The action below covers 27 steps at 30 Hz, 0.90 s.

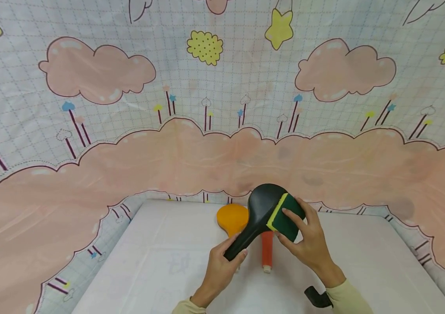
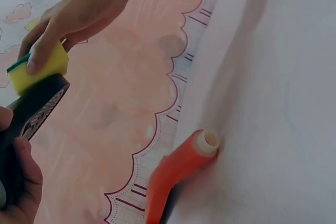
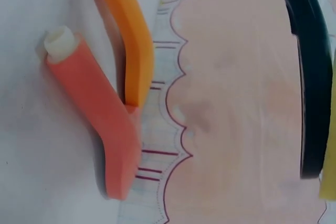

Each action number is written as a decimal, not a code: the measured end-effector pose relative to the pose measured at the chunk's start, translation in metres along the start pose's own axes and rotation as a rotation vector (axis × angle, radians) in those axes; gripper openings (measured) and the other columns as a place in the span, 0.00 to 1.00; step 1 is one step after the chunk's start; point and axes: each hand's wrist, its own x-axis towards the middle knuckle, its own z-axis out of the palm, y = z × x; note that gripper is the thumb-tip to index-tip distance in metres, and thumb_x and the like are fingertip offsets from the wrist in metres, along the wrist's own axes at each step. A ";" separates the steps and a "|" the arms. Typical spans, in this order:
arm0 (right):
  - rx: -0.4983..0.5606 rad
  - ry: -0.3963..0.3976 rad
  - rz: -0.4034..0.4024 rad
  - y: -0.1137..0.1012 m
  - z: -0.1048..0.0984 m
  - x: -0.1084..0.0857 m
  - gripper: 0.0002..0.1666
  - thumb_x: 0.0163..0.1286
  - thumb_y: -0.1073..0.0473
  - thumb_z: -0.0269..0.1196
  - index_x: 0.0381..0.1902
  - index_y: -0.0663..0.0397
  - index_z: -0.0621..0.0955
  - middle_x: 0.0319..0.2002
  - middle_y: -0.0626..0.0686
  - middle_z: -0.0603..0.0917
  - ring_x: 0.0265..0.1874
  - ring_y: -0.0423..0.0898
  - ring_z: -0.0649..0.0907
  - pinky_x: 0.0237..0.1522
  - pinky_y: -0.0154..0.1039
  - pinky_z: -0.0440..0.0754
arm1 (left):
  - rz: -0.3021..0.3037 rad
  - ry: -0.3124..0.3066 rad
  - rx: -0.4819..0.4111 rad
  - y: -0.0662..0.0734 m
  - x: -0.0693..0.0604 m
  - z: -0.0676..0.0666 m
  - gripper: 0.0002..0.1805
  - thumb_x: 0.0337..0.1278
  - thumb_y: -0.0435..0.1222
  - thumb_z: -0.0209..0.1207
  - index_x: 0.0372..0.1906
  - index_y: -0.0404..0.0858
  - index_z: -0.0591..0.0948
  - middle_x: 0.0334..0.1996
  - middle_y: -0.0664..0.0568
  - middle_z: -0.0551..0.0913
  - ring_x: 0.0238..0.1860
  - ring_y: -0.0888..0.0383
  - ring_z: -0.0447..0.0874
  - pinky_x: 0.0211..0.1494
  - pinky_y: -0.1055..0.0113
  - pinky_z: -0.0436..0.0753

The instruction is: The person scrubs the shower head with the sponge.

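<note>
While my left hand (image 1: pixel 221 267) grips the black shower head (image 1: pixel 263 204) by its handle, raised above the white table (image 1: pixel 159 253), my right hand (image 1: pixel 312 242) holds a green-and-yellow scouring sponge (image 1: pixel 289 223) between fingers and thumb, its yellow side against the smooth back of the head. Below, on the table, lie an orange shower head (image 1: pixel 230 218) and a red shower head (image 1: pixel 267 250) with a pale connector end. Near my right sleeve (image 1: pixel 350 298), which partly hides it, lies a black tubular piece (image 1: pixel 318 297).

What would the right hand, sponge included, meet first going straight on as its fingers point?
Probably the black shower head: the sponge held in the right hand appears against its smooth back, though exact contact is hard to judge.
</note>
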 end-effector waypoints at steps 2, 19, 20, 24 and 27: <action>-0.007 0.016 -0.021 -0.004 0.002 -0.001 0.37 0.63 0.28 0.59 0.58 0.47 0.81 0.68 0.66 0.69 0.65 0.61 0.69 0.63 0.38 0.75 | -0.020 0.007 -0.033 0.002 0.001 0.001 0.24 0.59 0.40 0.66 0.61 0.42 0.79 0.54 0.49 0.84 0.43 0.59 0.80 0.50 0.69 0.81; 0.002 0.127 0.008 0.002 -0.002 -0.001 0.40 0.64 0.27 0.55 0.57 0.52 0.80 0.68 0.65 0.68 0.64 0.62 0.69 0.64 0.19 0.57 | -0.195 0.047 -0.216 0.012 0.002 -0.001 0.24 0.59 0.34 0.65 0.61 0.34 0.78 0.52 0.39 0.84 0.42 0.60 0.80 0.47 0.72 0.80; 0.002 0.128 0.018 0.004 -0.003 -0.001 0.40 0.64 0.27 0.55 0.57 0.52 0.80 0.68 0.65 0.68 0.64 0.62 0.69 0.63 0.19 0.58 | -0.204 0.045 -0.230 0.012 0.002 -0.002 0.25 0.59 0.34 0.65 0.61 0.33 0.78 0.50 0.39 0.84 0.41 0.61 0.80 0.46 0.72 0.80; 0.013 0.154 0.025 0.006 -0.003 -0.001 0.40 0.63 0.27 0.56 0.57 0.53 0.81 0.68 0.66 0.68 0.63 0.64 0.69 0.62 0.18 0.58 | -0.253 0.032 -0.276 0.016 0.002 -0.003 0.25 0.59 0.34 0.64 0.62 0.32 0.77 0.39 0.40 0.83 0.36 0.61 0.78 0.41 0.72 0.80; 0.033 0.191 0.005 0.005 -0.002 0.000 0.40 0.63 0.28 0.57 0.57 0.53 0.81 0.68 0.66 0.68 0.63 0.64 0.69 0.63 0.17 0.60 | -0.279 0.025 -0.295 0.017 0.003 -0.003 0.25 0.59 0.35 0.65 0.62 0.32 0.77 0.35 0.43 0.81 0.33 0.61 0.78 0.39 0.71 0.81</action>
